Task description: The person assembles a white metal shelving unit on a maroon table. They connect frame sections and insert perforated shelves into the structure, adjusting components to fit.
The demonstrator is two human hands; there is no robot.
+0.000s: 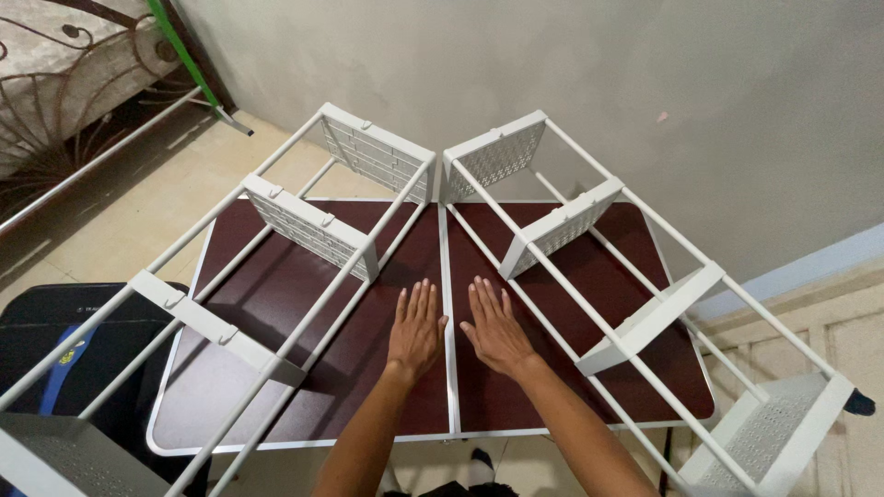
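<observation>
Both forearms enter from the bottom edge. Left hand [416, 328] and right hand [494, 327] lie palm-down, fingers extended and close together, holding nothing, flat on the dark brown folding table [276, 387]. They rest on either side of the table's white centre seam [446, 276]. One white shelf rack [276, 248] lies tilted across the left half of the table, just beside the left hand. Second white shelf rack [626, 276] lies across the right half, just beside the right hand. Grey wall [552, 74] stands behind.
</observation>
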